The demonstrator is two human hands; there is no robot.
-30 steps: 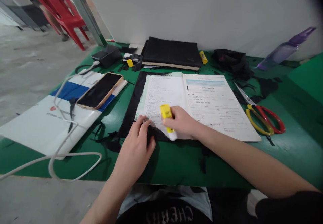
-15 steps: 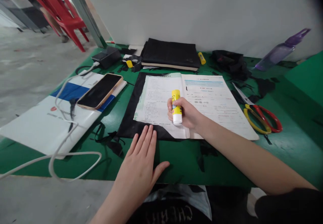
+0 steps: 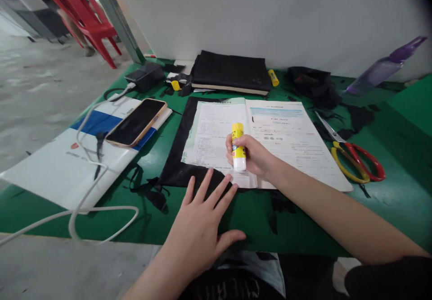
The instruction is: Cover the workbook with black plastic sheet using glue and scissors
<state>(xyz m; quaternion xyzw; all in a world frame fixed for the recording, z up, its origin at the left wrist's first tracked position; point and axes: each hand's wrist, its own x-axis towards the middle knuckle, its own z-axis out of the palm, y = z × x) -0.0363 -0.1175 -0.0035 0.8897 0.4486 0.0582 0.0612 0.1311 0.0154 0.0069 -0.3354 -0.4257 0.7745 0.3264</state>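
Note:
My right hand is wrapped round a yellow glue stick with a white lower end, held over the left page of an open printed book. The book lies on a black sheet that shows along its left and lower left sides. My left hand lies flat with spread fingers. Its fingertips rest at the lower edge of the black sheet and the page corner, and its thumb stretches out to the right over the table.
On the left, a phone lies on a white and blue folder, crossed by a white cable. Scissors lie to the right. Behind are a black-covered book, a yellow cap, black scraps and a purple bottle.
My left hand has shifted right along the sheet's lower edge, and its fingers have spread apart. My right hand still grips the glue stick in nearly the same spot over the page.

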